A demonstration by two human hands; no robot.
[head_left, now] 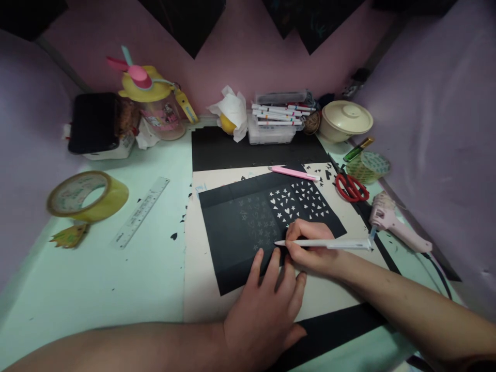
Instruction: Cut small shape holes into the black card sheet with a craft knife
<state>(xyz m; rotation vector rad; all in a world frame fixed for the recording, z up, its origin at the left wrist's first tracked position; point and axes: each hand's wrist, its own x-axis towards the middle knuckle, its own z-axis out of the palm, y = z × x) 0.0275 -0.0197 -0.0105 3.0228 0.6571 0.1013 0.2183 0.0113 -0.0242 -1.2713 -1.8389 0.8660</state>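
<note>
A sheet of black paper [225,232] lies turned at an angle on a larger white sheet [201,289]. Its right part has small cut-out stars, hearts and triangles; faint outlines of similar shapes cover its middle. My right hand [312,243] grips a white pen [329,243], whose tip touches the black paper beside the drawn stars. Flat on the paper's lower edge rests my left hand [267,305], fingers spread, close to the pen tip. Above the sheet lies a pink pen-shaped cutter [294,173].
Red-handled scissors [352,187] and a pink glue gun [399,222] lie to the right. On the left are a tape roll [112,199] and a clear ruler [142,212]. Along the back stand a bottle [160,116], a box of markers [275,132] and a lidded bowl [344,121].
</note>
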